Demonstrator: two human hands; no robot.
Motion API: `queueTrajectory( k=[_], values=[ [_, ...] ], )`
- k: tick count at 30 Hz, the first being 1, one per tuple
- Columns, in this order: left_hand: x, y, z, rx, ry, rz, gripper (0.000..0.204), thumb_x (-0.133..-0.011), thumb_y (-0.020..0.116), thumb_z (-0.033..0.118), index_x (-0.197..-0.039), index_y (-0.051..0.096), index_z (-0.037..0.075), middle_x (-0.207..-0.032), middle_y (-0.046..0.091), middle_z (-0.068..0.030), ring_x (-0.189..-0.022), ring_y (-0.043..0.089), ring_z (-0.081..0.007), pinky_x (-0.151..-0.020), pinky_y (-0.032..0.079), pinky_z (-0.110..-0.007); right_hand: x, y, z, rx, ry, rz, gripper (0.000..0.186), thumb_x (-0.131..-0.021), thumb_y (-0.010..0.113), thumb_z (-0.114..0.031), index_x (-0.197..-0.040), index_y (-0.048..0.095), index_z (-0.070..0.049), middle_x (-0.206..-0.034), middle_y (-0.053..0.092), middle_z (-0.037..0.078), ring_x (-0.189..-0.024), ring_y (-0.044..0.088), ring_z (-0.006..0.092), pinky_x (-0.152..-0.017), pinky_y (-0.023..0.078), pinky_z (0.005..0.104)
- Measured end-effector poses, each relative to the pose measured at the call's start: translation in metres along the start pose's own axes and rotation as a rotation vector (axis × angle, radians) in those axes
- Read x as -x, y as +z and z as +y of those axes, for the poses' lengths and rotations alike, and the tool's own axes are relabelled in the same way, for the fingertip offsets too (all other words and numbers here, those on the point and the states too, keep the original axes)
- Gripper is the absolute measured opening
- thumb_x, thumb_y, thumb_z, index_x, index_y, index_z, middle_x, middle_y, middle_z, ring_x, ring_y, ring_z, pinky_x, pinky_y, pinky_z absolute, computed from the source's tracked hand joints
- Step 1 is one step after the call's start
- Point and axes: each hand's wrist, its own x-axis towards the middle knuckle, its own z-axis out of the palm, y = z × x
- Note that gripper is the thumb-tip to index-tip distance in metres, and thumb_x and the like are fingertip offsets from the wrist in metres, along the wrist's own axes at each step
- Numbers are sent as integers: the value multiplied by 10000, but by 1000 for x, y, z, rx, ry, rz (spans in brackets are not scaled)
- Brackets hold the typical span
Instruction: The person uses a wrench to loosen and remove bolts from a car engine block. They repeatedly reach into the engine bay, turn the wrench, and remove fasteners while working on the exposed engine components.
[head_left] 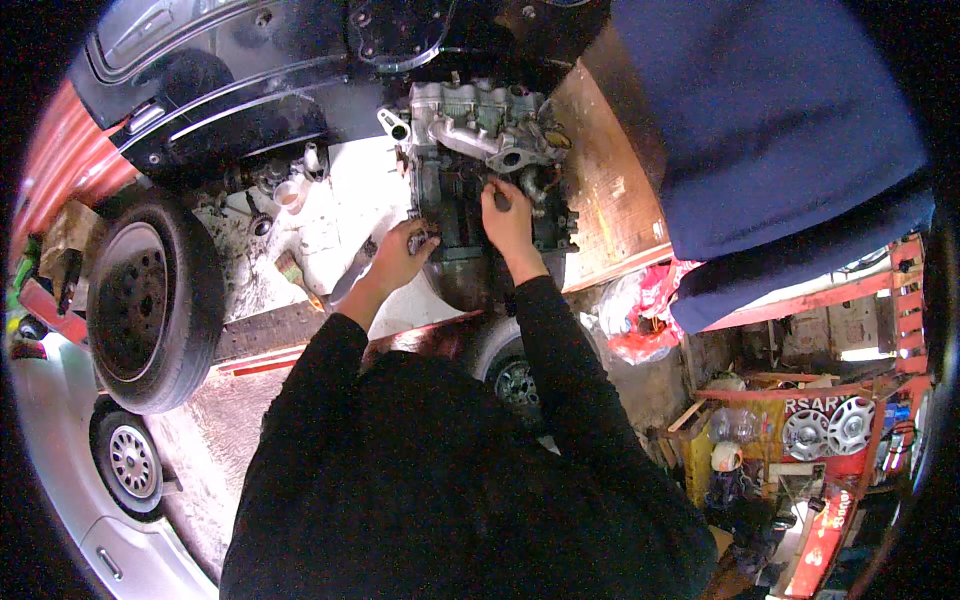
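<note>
A greasy metal car engine (455,190) stands upright on the bench in front of me, a silvery ribbed manifold (470,105) along its top. At the block's lower left edge is my left hand (402,258), its fingers curled against a small round part I cannot make out clearly. My right hand (510,225) is closed at the front of the block, below a flanged opening. A dark rounded end (502,201) shows between its thumb and fingers; the rest of that thing is hidden. Both forearms reach in, in black sleeves.
Left of the engine, a pale bench top (345,185) carries loose metal parts, a translucent cup (291,196) and a brush (290,270). A tyre on a steel wheel (150,300) stands farther left. Dark blue cloth (780,130) hangs at right above a red-framed shelf (800,390).
</note>
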Motion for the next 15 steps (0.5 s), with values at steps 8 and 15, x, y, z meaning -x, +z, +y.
queueTrajectory(
  k=[8,15],
  values=[
    [-1,6,-3,-2,-19,4,333,-913,751,221,-1154,699,-2,-1228,686,-233,-1123,668,-401,-974,536,-436,-4,-5,-1,-10,-101,-37,361,-986,635,-262,-1250,711,-27,-1185,730,202,-1115,692,373,-981,515,393],
    [-2,14,-8,57,-26,8,298,-922,742,215,-1138,709,13,-1233,687,-224,-1131,658,-406,-987,527,-455,-11,-5,25,-31,-56,-83,368,-1024,613,-263,-1274,689,-2,-1108,743,180,-995,730,325,-932,534,390]
  ],
)
